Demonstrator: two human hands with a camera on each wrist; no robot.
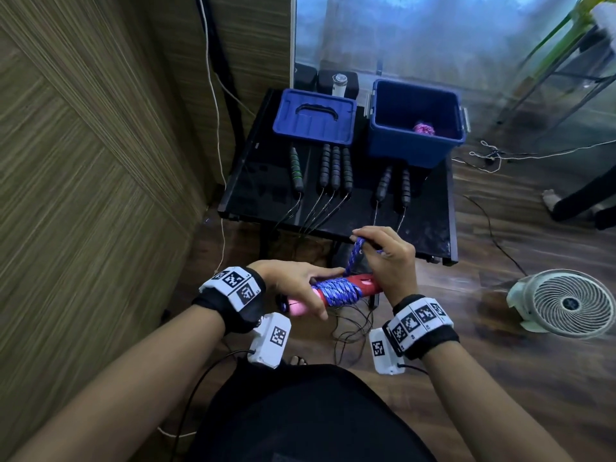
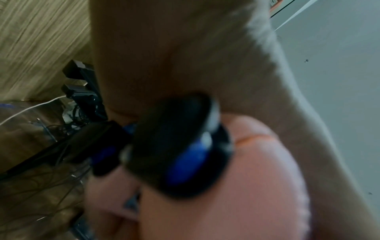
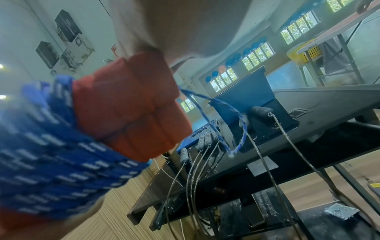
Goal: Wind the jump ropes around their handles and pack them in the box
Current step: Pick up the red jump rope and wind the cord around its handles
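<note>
Jump rope (image 1: 338,292), blue with white flecks, sits coiled around a pair of red-and-pink handles (image 1: 363,284) held in the air in front of the black surface (image 1: 430,225). Left hand (image 1: 293,281) has its grip wrapped around the handles' pink end; right hand (image 1: 388,258) pinches the loose rope end above the coil. On the surface, behind the hands, stand an open blue box (image 1: 415,146), its lid (image 1: 313,116) and several dark-handled ropes (image 1: 335,168)
</note>
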